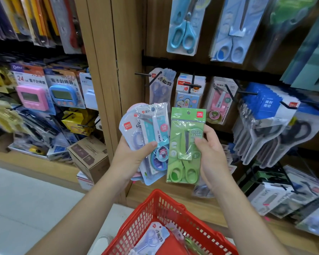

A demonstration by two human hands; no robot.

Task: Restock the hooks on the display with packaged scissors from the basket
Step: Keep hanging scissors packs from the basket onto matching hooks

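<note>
My right hand (212,155) pinched the green scissors pack (186,144) at its right edge, about halfway up; my thumb lay on the clear front just beside the blades, and my fingers curled round the edge to the back; the pack stood upright, its hang hole well above my grip and its green handles below it, beside my wrist. My left hand (134,157) gripped a fan of packs (151,129); my thumb pressed across the front one, a teal and white pack with a round cartoon badge, and my fingers were hidden behind; most of the fan rose above my thumb, the lower ends reaching down past my palm. The green pack hung just to the right of the fan; whether they touched I could not tell. Both hands were in front of the display, below its black hooks (247,93), which carried hanging packs. The red basket (155,208) sat low between my forearms; a purple-handled pack (153,238) lay inside it, well below both hands.
</note>
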